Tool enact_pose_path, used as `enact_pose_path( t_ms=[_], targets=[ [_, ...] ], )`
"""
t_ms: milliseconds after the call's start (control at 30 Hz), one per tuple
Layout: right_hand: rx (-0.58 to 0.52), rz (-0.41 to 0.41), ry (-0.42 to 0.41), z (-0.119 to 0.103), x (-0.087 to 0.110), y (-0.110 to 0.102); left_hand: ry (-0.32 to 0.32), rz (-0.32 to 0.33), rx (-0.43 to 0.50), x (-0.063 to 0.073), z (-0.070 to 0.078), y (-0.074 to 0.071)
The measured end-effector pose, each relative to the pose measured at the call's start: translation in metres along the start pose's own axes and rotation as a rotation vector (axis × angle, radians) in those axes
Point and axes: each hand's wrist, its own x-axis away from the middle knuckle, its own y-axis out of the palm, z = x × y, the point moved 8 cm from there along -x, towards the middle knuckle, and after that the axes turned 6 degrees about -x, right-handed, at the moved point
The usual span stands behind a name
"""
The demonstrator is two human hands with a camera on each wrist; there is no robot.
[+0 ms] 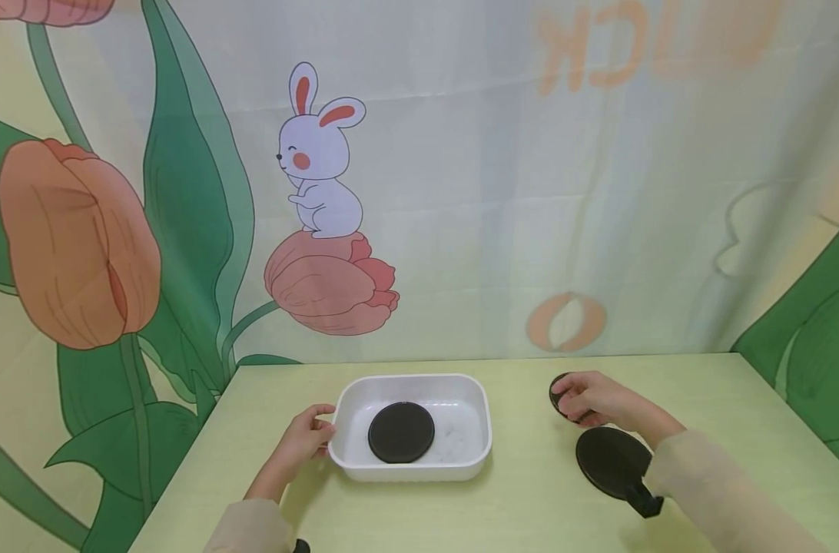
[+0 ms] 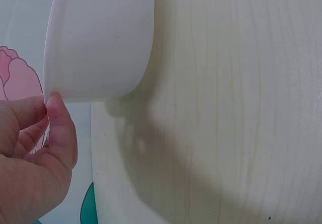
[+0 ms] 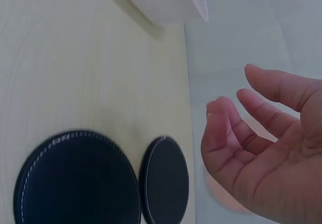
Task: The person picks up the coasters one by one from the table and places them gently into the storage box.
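Left hand (image 1: 304, 438) pinches white tray (image 1: 419, 473); right hand (image 1: 599, 401), grasping nothing, over black disc (image 3: 168, 181) right of tray. Likely reaching; pinch needed next.

The white tray (image 1: 411, 473) looks like smooth moulded plastic, softly glossy inside and duller on its outer wall. The black disc (image 1: 401, 432) inside it has a flat, matt face. The larger black disc (image 3: 80, 183) on the counter (image 2: 241, 103) shows a leather-like, low-sheen top with a stitched rim; the smaller disc (image 3: 168, 181) beside it is probably the same, though blurred. The counter has smooth, satin wood grain. The printed backdrop (image 1: 475, 230) is creased, matt cloth; the beige sleeves (image 1: 724, 484) are matt fabric.
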Motion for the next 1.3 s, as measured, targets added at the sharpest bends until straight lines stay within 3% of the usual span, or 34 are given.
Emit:
enact_pose_path(
  t_ms=[500,833,1067,1300],
  targets=[
    [0.111,0.084,0.094,0.04,0.014,-0.035,0.006,0.003,-0.004,0.0,0.0,0.0],
    [0.198,0.146,0.095,0.059,0.023,-0.052,0.008,0.007,-0.003,-0.001,0.0,0.0],
    [0.188,0.131,0.072,0.071,0.023,-0.059,0.015,0.007,-0.003,0.001,0.001,0.0],
    [0.234,0.179,0.113,0.084,0.02,-0.064,0.018,0.009,0.0,0.001,0.001,-0.001]
  ],
)
